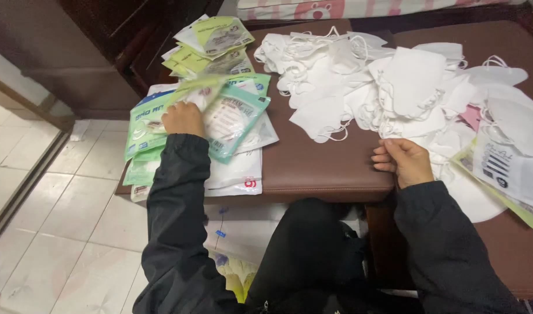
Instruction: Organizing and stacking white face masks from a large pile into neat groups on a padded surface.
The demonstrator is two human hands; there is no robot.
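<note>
A green mask packet [204, 92], blurred in the head view, sits at the fingertips of the left hand [183, 119], over the heap of green and teal packets [231, 119] at the left end of the brown desk [313, 163]. The left hand is curled, knuckles up, fingers closed on the packet's lower edge as far as the blur allows; how firmly it grips cannot be told. The left arm, in a black sleeve [176, 192], reaches straight forward from the body, forearm lying over the near packets and over the white pouches [237, 171] beneath them.

The right hand [403, 160] rests at the near edge of the desk, fingers folded inward in a loose fist, thumb on top. It touches the edge of the pile of white masks [394, 87], and its fingertips seem to pinch a fold of white material; what exactly lies between them is hidden. The right forearm comes in from the lower right, bent at the elbow.

The white masks spread across the middle and right of the desk, their ear loops tangled. A flat packet with a dark printed panel [505, 168] lies at the far right. More yellow-green packets [211, 43] are stacked behind the heap. Pale floor tiles [57, 209] lie to the left.
</note>
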